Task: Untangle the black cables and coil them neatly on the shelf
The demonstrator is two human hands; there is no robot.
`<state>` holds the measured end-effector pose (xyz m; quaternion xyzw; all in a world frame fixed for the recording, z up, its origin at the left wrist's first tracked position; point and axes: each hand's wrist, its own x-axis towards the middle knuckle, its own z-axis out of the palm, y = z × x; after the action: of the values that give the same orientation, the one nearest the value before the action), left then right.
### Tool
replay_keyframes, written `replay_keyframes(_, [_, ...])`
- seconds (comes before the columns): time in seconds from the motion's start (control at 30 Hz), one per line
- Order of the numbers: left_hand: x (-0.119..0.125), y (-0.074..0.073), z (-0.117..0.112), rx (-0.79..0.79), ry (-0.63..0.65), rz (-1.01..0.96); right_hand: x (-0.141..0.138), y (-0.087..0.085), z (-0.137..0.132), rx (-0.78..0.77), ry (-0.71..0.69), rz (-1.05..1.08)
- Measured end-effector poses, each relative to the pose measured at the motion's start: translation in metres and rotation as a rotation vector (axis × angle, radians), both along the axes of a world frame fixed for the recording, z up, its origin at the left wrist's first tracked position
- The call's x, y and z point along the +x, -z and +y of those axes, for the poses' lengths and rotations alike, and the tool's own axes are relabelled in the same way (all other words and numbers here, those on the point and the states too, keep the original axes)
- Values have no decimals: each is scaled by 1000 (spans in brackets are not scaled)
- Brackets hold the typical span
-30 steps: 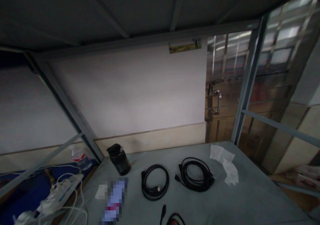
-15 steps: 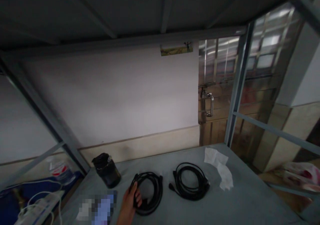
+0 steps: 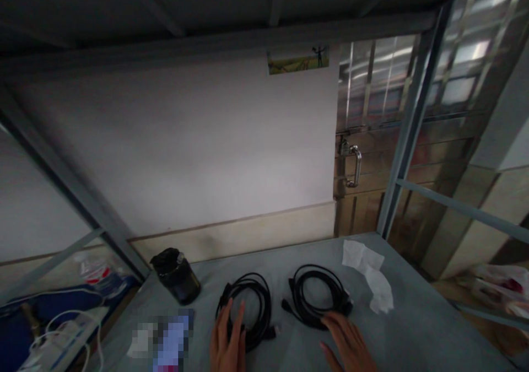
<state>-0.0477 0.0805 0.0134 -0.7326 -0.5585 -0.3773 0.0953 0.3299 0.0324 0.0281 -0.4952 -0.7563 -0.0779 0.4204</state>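
Observation:
Two coiled black cables lie on the grey-blue surface. My left hand (image 3: 228,339) rests over the near left side of the left cable coil (image 3: 264,311), fingers stretched out and apart. A plug end of that coil sticks out at its lower right. At the near right edge of the right cable coil (image 3: 301,308) is my right hand (image 3: 349,341), its fingers extended and thumb held apart. Those fingertips are at the coil's edge; whether they touch it I cannot tell. Neither hand grips anything.
A black bag-lined container (image 3: 177,278) stands at the back left. White tissue (image 3: 367,270) lies to the right. Blurred-out items (image 3: 171,339) sit at the front left. A power strip (image 3: 74,339) and a plastic bottle (image 3: 99,275) are beyond the left edge. Metal frame posts (image 3: 413,118) border the surface.
My left hand has let go of the left cable coil and now lies open over it. My right hand has come into view by the right coil. The view has shifted slightly.

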Motion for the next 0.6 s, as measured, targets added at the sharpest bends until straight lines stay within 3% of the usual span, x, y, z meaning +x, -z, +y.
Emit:
replay_keyframes(0.07, [0, 3, -7, 18, 143, 78, -1, 10, 35, 54, 54, -38])
replay_keyframes(0.17, [-8, 9, -8, 37, 267, 172, -8, 22, 58, 43, 70, -49])
replay_keyframes(0.4, [-11, 16, 4, 17, 205, 169, -12, 34, 56, 79, 47, 54])
replay_keyframes(0.53, [-1, 7, 12, 9, 118, 104, -5, 33, 58, -4, 39, 279])
replay_keyframes(0.6, [9, 2, 7, 24, 106, 47, -1, 23, 58, -105, 54, 472])
